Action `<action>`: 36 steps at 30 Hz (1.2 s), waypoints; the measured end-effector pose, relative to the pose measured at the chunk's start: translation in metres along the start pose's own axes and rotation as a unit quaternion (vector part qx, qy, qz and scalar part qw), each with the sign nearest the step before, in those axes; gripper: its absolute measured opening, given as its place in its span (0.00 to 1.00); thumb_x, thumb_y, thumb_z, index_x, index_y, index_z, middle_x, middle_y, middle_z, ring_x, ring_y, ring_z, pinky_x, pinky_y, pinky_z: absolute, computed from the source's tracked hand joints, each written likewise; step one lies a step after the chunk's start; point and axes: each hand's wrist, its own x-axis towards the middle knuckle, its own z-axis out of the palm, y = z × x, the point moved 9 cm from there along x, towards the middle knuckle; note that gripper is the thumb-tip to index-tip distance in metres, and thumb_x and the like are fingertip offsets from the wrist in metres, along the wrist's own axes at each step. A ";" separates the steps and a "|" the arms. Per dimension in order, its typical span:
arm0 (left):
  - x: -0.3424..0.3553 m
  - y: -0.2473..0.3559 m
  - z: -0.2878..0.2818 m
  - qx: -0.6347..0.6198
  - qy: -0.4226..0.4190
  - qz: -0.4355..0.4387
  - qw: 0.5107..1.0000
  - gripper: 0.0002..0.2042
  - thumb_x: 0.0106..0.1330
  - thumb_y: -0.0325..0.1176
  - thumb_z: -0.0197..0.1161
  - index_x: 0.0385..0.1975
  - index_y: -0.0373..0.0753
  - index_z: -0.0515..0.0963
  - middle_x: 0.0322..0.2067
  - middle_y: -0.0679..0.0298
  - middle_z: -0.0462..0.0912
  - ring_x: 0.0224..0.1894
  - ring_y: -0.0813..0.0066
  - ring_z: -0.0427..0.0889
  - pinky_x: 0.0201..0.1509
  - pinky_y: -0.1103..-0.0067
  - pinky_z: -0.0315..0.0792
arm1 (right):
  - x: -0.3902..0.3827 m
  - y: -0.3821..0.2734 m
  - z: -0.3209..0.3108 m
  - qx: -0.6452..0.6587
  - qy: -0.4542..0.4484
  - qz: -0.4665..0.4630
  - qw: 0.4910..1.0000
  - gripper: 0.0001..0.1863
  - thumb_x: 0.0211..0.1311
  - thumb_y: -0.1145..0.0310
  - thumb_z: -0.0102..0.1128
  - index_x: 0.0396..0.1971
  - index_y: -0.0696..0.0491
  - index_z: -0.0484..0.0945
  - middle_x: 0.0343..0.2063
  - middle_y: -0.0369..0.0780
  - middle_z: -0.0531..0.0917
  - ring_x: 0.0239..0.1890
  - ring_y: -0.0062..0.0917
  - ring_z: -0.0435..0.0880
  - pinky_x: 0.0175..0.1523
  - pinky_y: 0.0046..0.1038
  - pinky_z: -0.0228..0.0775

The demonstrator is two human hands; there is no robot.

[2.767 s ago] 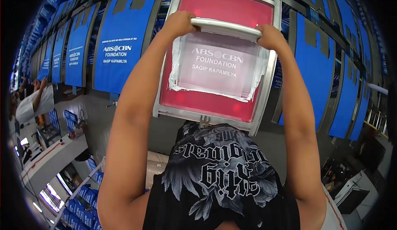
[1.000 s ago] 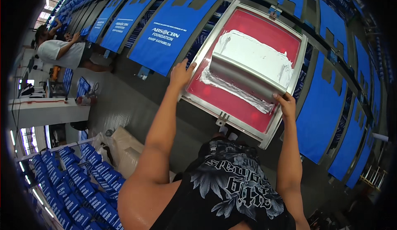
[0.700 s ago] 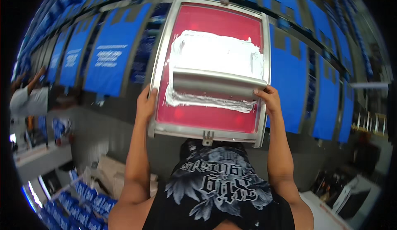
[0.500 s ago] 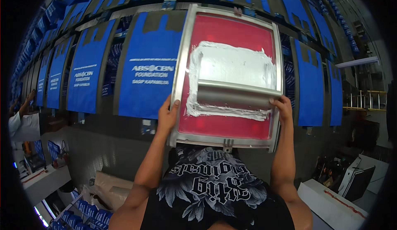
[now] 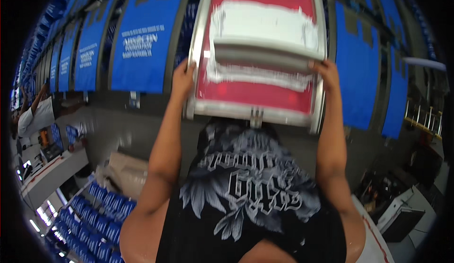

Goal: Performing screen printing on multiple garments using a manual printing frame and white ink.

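Note:
A metal-framed red printing screen [image 5: 255,94] sits in the upper centre, slightly blurred, with thick white ink [image 5: 260,22] spread over it. A long metal squeegee [image 5: 260,51] lies across the ink. My left hand [image 5: 183,78] has its fingers closed on the screen's left side rail. My right hand [image 5: 326,74] is at the right rail, fingers bent round the squeegee's end, thumb on its face; whether it also holds the rail I cannot tell.
Grey boards bearing blue fabric pieces [image 5: 139,69] line both sides. A person in white [image 5: 35,116] works at far left. Racked blue items [image 5: 101,215], brown wrapped material [image 5: 127,171], a white counter [image 5: 54,173], a ladder [image 5: 423,121] and stacked equipment [image 5: 383,201] surround me.
Earlier both hands held the squeegee by its ends; my left hand has since moved to the rail. Over the last half second, screen and hands shifted upward in view, alongside camera movement.

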 end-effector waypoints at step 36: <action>0.015 0.161 0.087 0.396 -0.150 0.331 0.843 0.09 0.47 0.29 0.64 0.28 0.39 0.76 0.29 0.59 0.78 0.35 0.59 0.77 0.40 0.66 0.70 | -0.030 -0.088 0.056 -0.490 -0.073 -0.222 0.840 0.20 0.34 0.78 0.55 0.35 0.54 0.80 0.26 0.49 0.81 0.32 0.45 0.79 0.40 0.40 0.71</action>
